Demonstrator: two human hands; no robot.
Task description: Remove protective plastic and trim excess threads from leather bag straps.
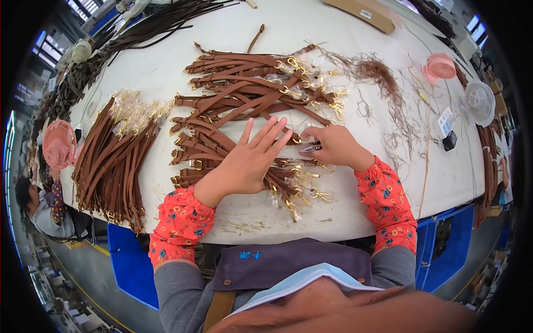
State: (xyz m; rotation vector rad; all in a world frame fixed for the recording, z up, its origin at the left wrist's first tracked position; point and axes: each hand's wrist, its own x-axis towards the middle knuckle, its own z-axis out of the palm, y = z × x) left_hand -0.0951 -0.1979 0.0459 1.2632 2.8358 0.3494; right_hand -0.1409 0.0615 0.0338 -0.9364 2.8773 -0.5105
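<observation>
My left hand (248, 157) lies over the heap of brown leather straps (214, 141) in the middle of the table, its fingers stretched out and spread. The straps carry gold-coloured clasps and buckles, many wrapped in clear plastic. Just to the right, my right hand (336, 146) is closed around a small pair of thread snips (312, 147), the tips pointing left toward a strap end by my left fingers. Part of the snips is hidden in the palm. Clasps in clear plastic (300, 186) lie below both hands.
A second bundle of brown straps (114, 166) lies at the left beside a pink fan (59, 145). Tangled brown threads (377, 72) spread at the upper right, near another pink fan (440, 67) and a white fan (479, 102). Blue bins (130, 261) stand below the table's front edge.
</observation>
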